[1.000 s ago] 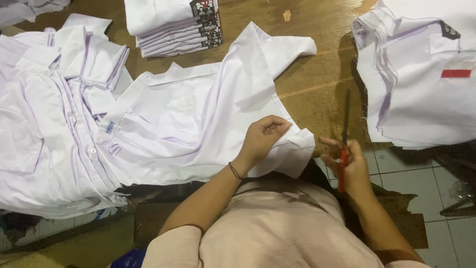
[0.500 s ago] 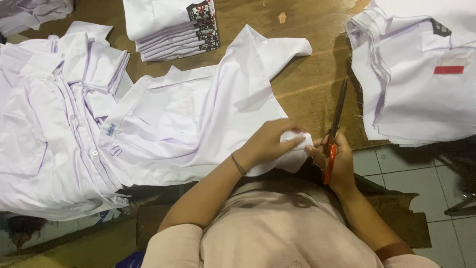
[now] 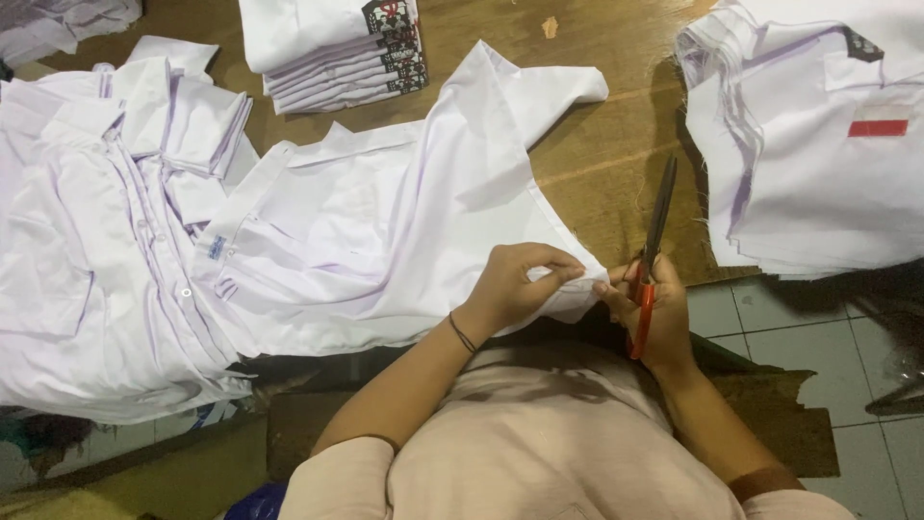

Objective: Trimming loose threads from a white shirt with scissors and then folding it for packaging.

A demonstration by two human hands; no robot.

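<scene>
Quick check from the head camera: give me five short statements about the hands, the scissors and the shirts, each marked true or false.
1. The right hand holds scissors with red handles. True.
2. The left hand pinches the edge of the white shirt spread on the wooden table. True.
3. The scissor blades point toward the person's body. False: they point away, up over the table.
4. The folded shirt stack at the top is blue. False: it is white, with dark patches at one end.
5. A white pile with a red strip lies to the right of the scissors. True.
</scene>
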